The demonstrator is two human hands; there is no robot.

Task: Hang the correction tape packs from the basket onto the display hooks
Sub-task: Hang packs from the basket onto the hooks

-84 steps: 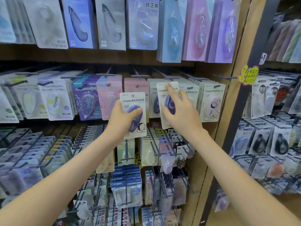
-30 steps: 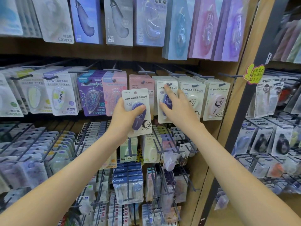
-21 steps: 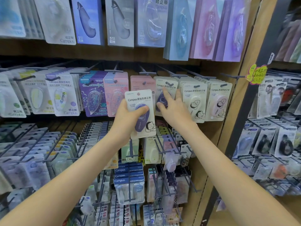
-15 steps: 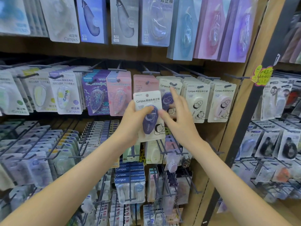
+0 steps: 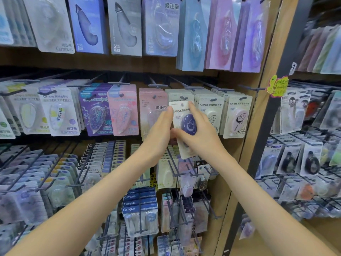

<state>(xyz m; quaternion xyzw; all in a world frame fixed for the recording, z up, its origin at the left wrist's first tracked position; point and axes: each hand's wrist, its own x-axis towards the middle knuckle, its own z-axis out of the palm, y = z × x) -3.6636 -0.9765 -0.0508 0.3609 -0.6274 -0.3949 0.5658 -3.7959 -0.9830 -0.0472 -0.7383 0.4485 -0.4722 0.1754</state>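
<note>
Premises: a shop aisle with a wooden display rack [image 5: 252, 126] fitted with dark wire hooks in tiers. The top tier [image 5: 125, 24] carries large blister cards in blue, grey, pink and lilac. The middle tier carries smaller cards, among them a pink stack [image 5: 151, 108] and a cream stack [image 5: 208, 111]. A yellow handwritten note [image 5: 277, 85] is fixed to the upright, and a neighbouring bay [image 5: 304, 117] stands to the right. The correction tape pack [image 5: 186, 122], a cream card with a purple dispenser, is held slightly tilted in front of the middle tier. Its top edge lies just below the tip of a display hook [image 5: 182, 97] and it is not threaded on. The right hand [image 5: 202, 135] grasps the pack, with the thumb across the lower front and the fingers up the right edge. The left hand [image 5: 159, 133] lies with straight fingers against the pack's left edge. Its thumb is hidden, so the state of that grip cannot be determined.
</note>
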